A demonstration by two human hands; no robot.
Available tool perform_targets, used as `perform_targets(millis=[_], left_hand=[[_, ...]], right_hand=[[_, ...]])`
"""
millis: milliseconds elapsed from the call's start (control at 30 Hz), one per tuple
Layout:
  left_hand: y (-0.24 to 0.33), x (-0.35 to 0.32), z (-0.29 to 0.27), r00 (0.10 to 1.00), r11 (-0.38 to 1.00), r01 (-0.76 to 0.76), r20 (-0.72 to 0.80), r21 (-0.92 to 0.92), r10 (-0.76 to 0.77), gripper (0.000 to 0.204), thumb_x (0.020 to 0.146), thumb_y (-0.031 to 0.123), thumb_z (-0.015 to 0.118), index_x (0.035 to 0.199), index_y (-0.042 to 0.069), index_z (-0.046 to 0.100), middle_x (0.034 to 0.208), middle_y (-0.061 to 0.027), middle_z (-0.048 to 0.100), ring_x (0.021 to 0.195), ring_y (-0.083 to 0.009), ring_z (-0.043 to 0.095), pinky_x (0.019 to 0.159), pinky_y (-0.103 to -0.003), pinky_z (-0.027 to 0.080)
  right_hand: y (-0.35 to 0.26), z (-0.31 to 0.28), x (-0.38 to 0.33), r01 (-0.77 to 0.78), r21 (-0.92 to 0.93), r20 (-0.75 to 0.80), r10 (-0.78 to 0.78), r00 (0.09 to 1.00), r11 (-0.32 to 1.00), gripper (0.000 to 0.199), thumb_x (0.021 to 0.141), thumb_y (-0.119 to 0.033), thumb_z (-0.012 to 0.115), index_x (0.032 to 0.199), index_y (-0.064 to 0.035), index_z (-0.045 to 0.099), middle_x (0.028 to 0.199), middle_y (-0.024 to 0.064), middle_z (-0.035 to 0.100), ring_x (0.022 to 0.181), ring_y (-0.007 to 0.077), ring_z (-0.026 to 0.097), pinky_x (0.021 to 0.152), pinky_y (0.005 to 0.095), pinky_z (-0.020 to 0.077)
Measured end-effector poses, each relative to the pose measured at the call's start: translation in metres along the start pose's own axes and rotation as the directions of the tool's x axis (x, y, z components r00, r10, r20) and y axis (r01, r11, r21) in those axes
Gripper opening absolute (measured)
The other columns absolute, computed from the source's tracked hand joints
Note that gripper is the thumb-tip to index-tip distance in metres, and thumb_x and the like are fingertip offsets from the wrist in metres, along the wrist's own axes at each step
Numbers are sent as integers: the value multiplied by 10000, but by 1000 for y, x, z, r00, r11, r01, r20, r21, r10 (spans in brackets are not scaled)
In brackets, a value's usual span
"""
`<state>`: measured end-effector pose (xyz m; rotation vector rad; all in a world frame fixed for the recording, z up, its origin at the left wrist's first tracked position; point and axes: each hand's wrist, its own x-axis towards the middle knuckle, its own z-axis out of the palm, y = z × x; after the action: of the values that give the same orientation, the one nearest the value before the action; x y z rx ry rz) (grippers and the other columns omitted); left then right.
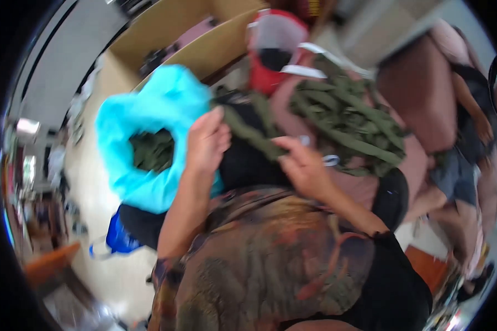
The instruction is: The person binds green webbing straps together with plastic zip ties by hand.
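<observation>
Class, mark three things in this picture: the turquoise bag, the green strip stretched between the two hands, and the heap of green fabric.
Turquoise bag [114, 140]: head view, on its left wall.
Green strip [250, 134]: head view, midway along its length.
Heap of green fabric [361, 128]: head view, near its centre.

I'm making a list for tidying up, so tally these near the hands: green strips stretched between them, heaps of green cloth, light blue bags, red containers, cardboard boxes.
Green strip between left hand and right hand: 1
Heaps of green cloth: 2 (one in the bag, one at right)
Light blue bag: 1
Red container: 1
Cardboard box: 1
Total: 6
</observation>
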<state>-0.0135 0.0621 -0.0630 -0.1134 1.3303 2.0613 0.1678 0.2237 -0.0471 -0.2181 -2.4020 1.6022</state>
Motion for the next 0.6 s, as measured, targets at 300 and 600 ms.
perform_targets(millis=[300, 600], left_hand=[[-34, -28, 65, 931, 946, 276, 197, 172, -307, 197, 961, 149, 579, 789, 86, 505, 565, -46, 520, 390, -101, 414, 348, -212, 292], [-27, -14, 75, 934, 946, 267, 195, 182, -301, 177, 962, 202, 627, 882, 72, 538, 636, -62, 575, 422, -100, 466, 352, -206, 309]], right_hand=[[3, -13, 6, -83, -100, -118, 71, 990, 992, 384, 912, -119, 552, 1291, -80, 499, 868, 142, 670, 630, 295, 615, 588, 378, 474], [12, -36, 11, -132, -222, -66, 120, 991, 966, 293, 909, -170, 614, 1173, -62, 551, 818, 139, 671, 644, 310, 628, 569, 389, 457]])
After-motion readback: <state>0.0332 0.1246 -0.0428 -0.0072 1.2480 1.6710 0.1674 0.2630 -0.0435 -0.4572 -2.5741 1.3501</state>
